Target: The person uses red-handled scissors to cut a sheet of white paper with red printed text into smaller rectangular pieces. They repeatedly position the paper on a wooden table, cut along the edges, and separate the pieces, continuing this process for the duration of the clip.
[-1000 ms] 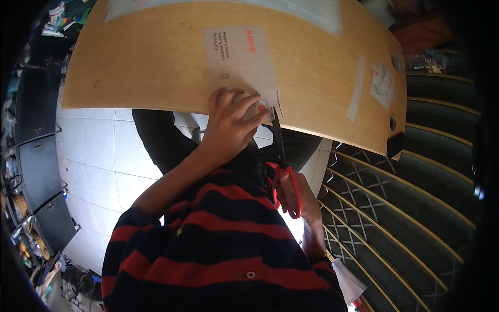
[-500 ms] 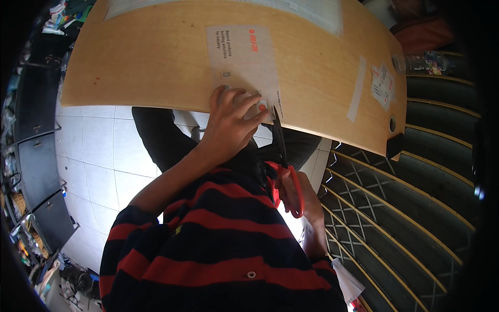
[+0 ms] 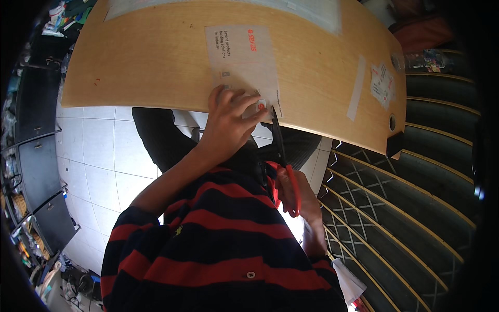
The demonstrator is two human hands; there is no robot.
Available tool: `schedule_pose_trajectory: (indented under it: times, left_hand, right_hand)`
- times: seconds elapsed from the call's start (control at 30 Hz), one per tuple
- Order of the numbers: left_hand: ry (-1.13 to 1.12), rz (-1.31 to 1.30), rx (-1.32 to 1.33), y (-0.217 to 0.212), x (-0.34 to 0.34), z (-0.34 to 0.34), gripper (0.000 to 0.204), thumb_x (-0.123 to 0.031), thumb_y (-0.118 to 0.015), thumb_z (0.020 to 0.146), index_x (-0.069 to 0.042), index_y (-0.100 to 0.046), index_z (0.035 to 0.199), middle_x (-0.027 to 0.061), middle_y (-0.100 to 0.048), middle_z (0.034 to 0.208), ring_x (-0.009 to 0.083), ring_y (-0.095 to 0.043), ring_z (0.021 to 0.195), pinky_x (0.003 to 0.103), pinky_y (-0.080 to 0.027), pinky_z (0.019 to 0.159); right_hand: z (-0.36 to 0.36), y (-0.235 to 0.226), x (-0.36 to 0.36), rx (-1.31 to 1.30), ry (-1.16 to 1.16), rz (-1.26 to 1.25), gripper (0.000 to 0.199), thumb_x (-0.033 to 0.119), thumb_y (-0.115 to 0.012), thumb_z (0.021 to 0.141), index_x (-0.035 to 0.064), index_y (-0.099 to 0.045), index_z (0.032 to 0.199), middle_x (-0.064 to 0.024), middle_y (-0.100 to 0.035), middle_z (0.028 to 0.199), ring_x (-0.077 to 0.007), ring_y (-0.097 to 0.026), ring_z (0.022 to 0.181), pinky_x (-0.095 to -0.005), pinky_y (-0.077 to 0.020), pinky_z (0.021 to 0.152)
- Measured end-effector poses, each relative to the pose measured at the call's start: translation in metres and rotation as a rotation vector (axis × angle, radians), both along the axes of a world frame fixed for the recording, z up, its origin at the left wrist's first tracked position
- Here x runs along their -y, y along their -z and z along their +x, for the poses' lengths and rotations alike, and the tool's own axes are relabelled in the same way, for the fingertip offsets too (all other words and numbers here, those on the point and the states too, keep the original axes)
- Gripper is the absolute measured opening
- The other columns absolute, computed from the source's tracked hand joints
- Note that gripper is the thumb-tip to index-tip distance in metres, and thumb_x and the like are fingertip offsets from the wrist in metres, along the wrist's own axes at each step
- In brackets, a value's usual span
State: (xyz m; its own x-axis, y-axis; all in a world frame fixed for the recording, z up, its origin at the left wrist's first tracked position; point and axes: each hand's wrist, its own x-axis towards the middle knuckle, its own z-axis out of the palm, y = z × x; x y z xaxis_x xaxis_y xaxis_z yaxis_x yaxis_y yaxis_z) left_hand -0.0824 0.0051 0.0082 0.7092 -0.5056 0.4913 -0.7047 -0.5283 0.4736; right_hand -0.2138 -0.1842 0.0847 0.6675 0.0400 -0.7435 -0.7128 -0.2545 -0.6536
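A translucent printed plastic sheet [image 3: 244,57] lies on the wooden table, its near end at the front edge. My left hand [image 3: 228,117] rests on that near end with its fingers spread and bent, pressing it down. Beside the thumb and fingertips is a small white label [image 3: 261,105] with a red mark. Held low in front of my shirt, my right hand [image 3: 301,195] grips scissors with red handles [image 3: 293,190]. The dark blades [image 3: 279,138] point up to the sheet's near right part; whether they touch it I cannot tell.
More clear plastic [image 3: 223,6] lies along the table's far edge. To the right are a pale tape strip [image 3: 356,88], a crumpled printed wrapper [image 3: 382,86] and a round hole [image 3: 392,123]. A folding metal gate [image 3: 395,208] stands right, dark cabinets [image 3: 39,166] left.
The scissors and my right hand have shifted very slightly. My left hand stays on the sheet almost unmoved.
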Motion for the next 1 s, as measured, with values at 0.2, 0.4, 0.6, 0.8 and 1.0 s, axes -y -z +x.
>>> schedule_pose_trajectory:
  times: [0.2,0.4,0.6,0.8,1.0]
  left_hand:
    - [-0.013,-0.004,0.009,0.003,-0.001,0.0,0.03,-0.011,-0.076,0.078,-0.019,-0.075,0.106,0.0023,-0.062,0.123,0.0291,-0.054,0.112,0.058,-0.033,0.107]
    - [-0.011,-0.05,-0.004,0.007,0.001,0.0,0.028,-0.011,-0.076,0.078,-0.019,-0.075,0.106,0.0017,-0.063,0.121,0.029,-0.054,0.111,0.059,-0.033,0.107]
    - [-0.022,-0.048,-0.018,0.005,-0.001,-0.001,0.038,-0.007,-0.077,0.075,-0.02,-0.075,0.11,0.001,-0.065,0.123,0.0306,-0.057,0.112,0.056,-0.034,0.106]
    - [-0.021,-0.052,-0.02,0.007,0.0,-0.002,0.038,-0.008,-0.077,0.074,-0.021,-0.075,0.11,0.0006,-0.065,0.123,0.0305,-0.057,0.113,0.056,-0.033,0.107]
    - [-0.018,-0.054,-0.021,0.008,-0.002,-0.002,0.039,-0.007,-0.077,0.075,-0.021,-0.075,0.111,0.0004,-0.065,0.123,0.0304,-0.056,0.113,0.057,-0.033,0.107]
  right_hand:
    - [0.002,0.003,-0.002,0.009,-0.036,-0.032,0.055,0.042,-0.04,0.108,0.0031,-0.054,0.072,-0.0009,-0.048,0.046,-0.011,-0.053,0.04,-0.0274,-0.0402,0.04]
    - [0.008,-0.003,-0.005,0.033,-0.014,-0.021,0.057,0.045,-0.039,0.108,0.0037,-0.052,0.071,-0.0008,-0.047,0.045,-0.0114,-0.052,0.038,-0.0267,-0.0406,0.039]
    - [0.012,-0.006,-0.004,-0.01,-0.042,-0.01,0.06,0.049,-0.039,0.107,0.0033,-0.053,0.071,-0.0016,-0.047,0.046,-0.013,-0.053,0.04,-0.0287,-0.0419,0.041]
    - [0.009,-0.001,-0.002,0.038,-0.116,-0.154,0.068,0.056,-0.034,0.105,0.0022,-0.052,0.067,-0.0057,-0.048,0.047,-0.0185,-0.056,0.045,-0.0343,-0.045,0.048]
    - [0.017,-0.004,-0.004,0.025,-0.143,-0.17,0.068,0.051,-0.033,0.107,0.0018,-0.053,0.065,-0.0076,-0.051,0.046,-0.0205,-0.058,0.043,-0.0342,-0.046,0.047]
